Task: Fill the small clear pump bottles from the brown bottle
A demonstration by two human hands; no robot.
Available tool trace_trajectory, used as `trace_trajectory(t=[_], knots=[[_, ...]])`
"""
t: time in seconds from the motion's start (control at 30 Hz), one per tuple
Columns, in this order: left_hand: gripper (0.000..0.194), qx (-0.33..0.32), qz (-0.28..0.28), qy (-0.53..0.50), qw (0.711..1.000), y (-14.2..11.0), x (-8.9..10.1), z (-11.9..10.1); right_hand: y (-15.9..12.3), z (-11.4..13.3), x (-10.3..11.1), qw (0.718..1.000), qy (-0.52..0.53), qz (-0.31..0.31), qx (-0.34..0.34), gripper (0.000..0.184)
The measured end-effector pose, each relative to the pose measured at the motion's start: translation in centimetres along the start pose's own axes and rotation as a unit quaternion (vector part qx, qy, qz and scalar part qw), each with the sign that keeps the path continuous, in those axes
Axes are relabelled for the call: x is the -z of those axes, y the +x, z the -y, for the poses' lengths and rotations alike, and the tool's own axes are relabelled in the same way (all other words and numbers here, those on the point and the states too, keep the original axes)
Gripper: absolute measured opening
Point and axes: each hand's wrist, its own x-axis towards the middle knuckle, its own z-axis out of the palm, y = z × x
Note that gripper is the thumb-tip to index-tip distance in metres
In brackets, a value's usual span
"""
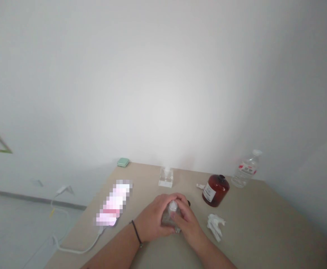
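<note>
Both of my hands meet over a small clear glass bottle [171, 216] near the table's front. My left hand [152, 218] wraps round the bottle's left side, a black band on its wrist. My right hand [188, 222] closes on the bottle's right side, its fingers at the pale top of the bottle. A small dark thing [189, 203] peeks out just behind my right hand; I cannot make out what it is.
On the beige table [258, 231] lie a crumpled white tissue [215, 225], a brown bottle with a label [215, 190], a clear square bottle [166, 177], a plastic water bottle [246, 169], a green case [123, 162] and a phone [114, 203] on a white cable [76, 249].
</note>
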Motion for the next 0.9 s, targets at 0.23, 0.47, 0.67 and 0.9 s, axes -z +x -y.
trace_trajectory(t=[0.23, 0.47, 0.67, 0.9], knots=[[0.094, -0.018, 0.005, 0.004, 1.000, 0.1, 0.0, -0.1, 0.1, 0.2, 0.2, 1.000, -0.003, 0.011, 0.009, 0.046], [0.075, -0.003, 0.013, 0.007, 1.000, 0.2, 0.3, -1.1, 0.1, 1.2, 0.1, 0.998, -0.054, -0.008, -0.002, 0.047], [0.078, 0.004, 0.008, 0.010, 1.000, 0.1, 0.2, -1.2, -0.2, 1.1, -0.3, 0.994, -0.098, -0.049, -0.020, 0.045], [0.082, -0.026, 0.016, -0.005, 1.000, 0.3, 0.2, -0.8, -0.3, 1.6, 0.8, 0.998, -0.040, 0.042, -0.026, 0.052]])
